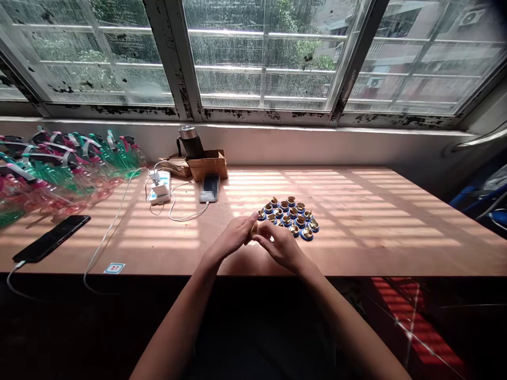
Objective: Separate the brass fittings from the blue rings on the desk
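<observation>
My left hand [233, 235] and my right hand [279, 244] meet above the wooden table [376, 227], fingers pinched together on a small gold-coloured part [254, 229] held between them. Just beyond my fingers lies a cluster of several small round pieces [289, 214], blue-rimmed with gold tops, set close together on the table. My right hand is nearest to this cluster, almost touching its near edge.
A black phone [51, 237] on a white cable lies at the left. A white charger block [160, 190], another phone [209, 188], a cardboard box [208, 163] and a dark flask [190, 140] stand at the back. Green and pink plastic items [59, 163] pile at far left.
</observation>
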A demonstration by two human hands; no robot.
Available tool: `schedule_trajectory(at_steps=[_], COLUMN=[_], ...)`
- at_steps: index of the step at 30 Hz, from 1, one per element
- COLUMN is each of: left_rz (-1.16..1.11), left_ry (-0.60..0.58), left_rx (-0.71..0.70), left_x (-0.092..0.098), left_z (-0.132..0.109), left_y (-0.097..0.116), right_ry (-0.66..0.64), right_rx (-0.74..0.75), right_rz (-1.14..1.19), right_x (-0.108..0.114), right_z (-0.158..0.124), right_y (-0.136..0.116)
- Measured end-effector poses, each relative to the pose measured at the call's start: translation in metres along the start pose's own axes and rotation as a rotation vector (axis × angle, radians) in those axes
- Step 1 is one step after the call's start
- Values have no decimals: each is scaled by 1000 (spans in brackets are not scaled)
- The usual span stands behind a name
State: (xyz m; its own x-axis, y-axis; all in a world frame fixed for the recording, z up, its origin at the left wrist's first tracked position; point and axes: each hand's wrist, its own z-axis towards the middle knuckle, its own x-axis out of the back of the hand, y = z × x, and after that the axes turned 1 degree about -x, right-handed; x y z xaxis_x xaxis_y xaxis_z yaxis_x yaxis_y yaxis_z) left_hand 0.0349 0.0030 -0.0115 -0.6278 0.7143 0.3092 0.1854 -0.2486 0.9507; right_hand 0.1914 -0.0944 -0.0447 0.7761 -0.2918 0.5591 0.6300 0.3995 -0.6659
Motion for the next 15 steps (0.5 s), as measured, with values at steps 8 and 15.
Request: schedule_trajectory(at_steps=[8, 15], left_rz=[107, 161], left_ry=[-30, -38], left_rx=[-126, -195], left_x=[0, 3], left_z=[0, -3], left_y=[3, 6], right_ry=[14, 43], right_rx=[-92, -101], right_rz=[249, 401], right_x=[-3, -9], right_z=[0, 2], right_y=[-6, -7])
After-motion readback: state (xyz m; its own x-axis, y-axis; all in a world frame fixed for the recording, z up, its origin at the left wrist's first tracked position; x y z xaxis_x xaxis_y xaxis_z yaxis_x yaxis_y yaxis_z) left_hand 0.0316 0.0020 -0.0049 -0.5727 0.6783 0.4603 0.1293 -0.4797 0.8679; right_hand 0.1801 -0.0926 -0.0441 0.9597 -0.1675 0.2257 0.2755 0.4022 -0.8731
